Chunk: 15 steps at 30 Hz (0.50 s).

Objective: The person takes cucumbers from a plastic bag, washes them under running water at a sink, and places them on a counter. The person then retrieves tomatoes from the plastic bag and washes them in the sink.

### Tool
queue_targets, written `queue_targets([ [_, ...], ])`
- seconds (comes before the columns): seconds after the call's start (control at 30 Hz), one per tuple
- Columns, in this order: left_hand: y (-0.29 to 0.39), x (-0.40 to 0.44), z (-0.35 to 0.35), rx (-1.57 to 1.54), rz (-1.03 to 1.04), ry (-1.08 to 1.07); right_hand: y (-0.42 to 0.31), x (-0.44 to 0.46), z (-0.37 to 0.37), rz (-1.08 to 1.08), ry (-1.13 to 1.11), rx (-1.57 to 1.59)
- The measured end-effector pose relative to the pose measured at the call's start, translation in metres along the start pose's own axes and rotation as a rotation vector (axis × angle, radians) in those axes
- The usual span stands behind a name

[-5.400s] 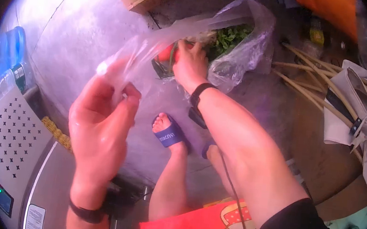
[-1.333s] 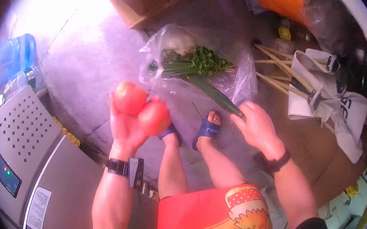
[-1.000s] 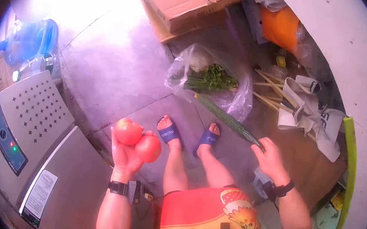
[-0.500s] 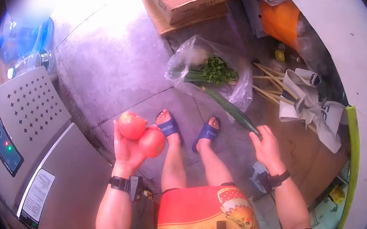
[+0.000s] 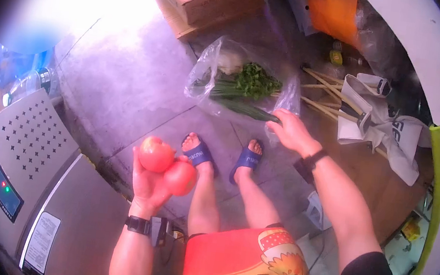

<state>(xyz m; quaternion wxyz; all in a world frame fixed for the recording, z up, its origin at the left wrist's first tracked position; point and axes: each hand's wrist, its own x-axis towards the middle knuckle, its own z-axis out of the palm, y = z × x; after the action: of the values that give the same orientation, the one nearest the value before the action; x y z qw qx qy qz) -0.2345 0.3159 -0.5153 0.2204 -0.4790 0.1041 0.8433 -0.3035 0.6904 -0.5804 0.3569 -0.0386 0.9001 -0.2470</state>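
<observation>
Tomatoes [image 5: 157, 153], two of them, rested at eight o'clock from the view's middle, cupped in the upturned left hand [image 5: 150, 190]. At three o'clock, the right hand [image 5: 299, 135] was pinching the cucumber [image 5: 247, 109] by its end; whether it lay inside the plastic bag [image 5: 292, 88], near twelve o'clock, I could not tell.

Cucumber's [image 5: 250, 110] near end hidden by right hand [image 5: 297, 134]; far end blurred at near edge of plastic bag [image 5: 200, 76], under film or on it, can't tell; pale lump [image 5: 230, 62] at bag's far left corner veiled, kind unclear; left hand's [image 5: 150, 188] palm partly covered by tomatoes [image 5: 156, 155]; blue container [image 5: 13, 68] at floor's [image 5: 124, 72] left edge blurred; cardboard box [image 5: 208, 0] at far edge cut off by frame top; machine label [image 5: 40, 245] print too small.
</observation>
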Motion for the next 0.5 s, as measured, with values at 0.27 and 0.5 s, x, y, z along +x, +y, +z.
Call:
queue_targets([
  [0.27,-0.018,0.021,0.012,0.014,-0.029,-0.008,0.09,0.083,0.054,0.621,-0.081,0.668],
  [0.5,-0.037,0.038,0.018,0.021,-0.084,-0.069,0.099,0.101,0.06,0.521,-0.052,1.618],
])
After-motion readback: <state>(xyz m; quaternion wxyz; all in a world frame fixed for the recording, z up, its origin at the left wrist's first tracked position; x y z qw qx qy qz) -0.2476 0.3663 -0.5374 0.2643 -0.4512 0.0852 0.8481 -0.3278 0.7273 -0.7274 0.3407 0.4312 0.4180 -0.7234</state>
